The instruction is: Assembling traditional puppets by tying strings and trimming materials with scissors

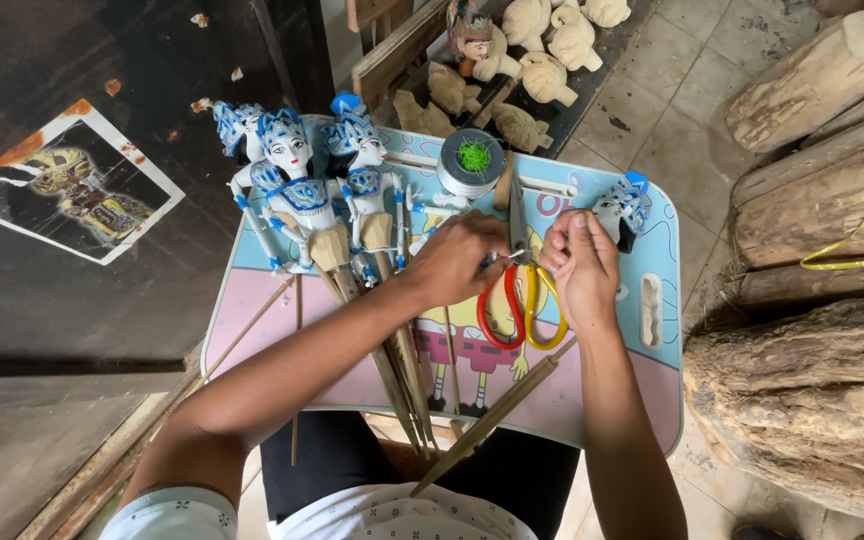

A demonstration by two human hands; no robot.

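Hands meet over the middle of the small lap table [252, 330]: the left hand [457, 258] pinches something thin and pale, the right hand [580, 262] curls closed beside it; what lies between them I cannot tell. Scissors [520, 300] lie just beneath. Painted puppets [317, 200], light and likely fragile, rest at the far left corner, best held by their sticks. A tray [592, 75] beyond holds unpainted heads.

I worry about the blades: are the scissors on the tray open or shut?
Shut, as far as shows. The scissors lie flat on the tray, blades together pointing away, red and yellow handles side by side between the hands.
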